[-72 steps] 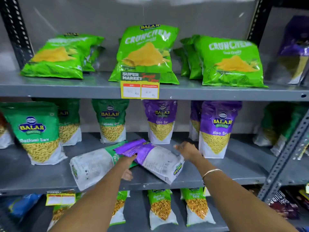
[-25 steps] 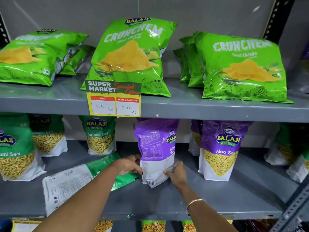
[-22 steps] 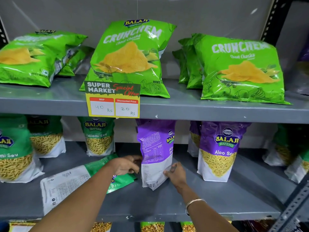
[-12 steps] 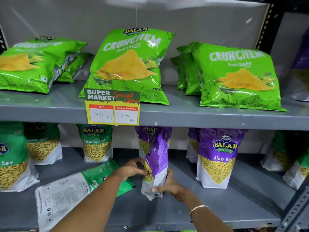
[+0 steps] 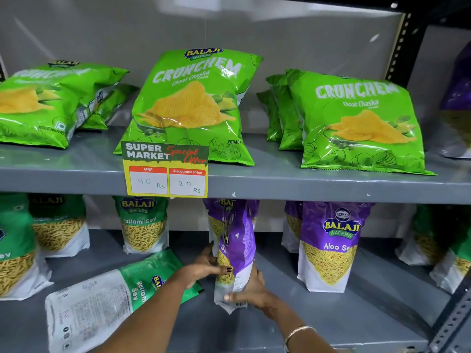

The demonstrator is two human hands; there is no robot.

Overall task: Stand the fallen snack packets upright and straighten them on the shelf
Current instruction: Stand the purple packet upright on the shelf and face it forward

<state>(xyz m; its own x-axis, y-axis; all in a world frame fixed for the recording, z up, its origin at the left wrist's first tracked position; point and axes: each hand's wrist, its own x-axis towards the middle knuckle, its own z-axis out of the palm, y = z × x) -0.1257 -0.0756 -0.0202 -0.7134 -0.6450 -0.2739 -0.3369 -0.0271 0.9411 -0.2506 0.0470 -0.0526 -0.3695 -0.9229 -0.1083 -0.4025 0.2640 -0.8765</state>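
A purple Aloo Sev packet stands upright on the middle shelf, turned edge-on to me. My left hand grips its left side and my right hand holds its bottom right corner. A green Ratlami Sev packet lies flat on its front to the left, its white back facing up, partly under my left forearm. Another purple packet stands behind the held one, mostly hidden.
Upright green Ratlami Sev packets stand at the left and a purple Aloo Sev packet at the right. Green Crunchem chip bags lean on the upper shelf, which carries a price tag. A black upright post is at the right.
The purple packet was lifted from lying flat to upright and then turned from back-facing to edge-on. Both hands stayed on it. The green packet has not moved.
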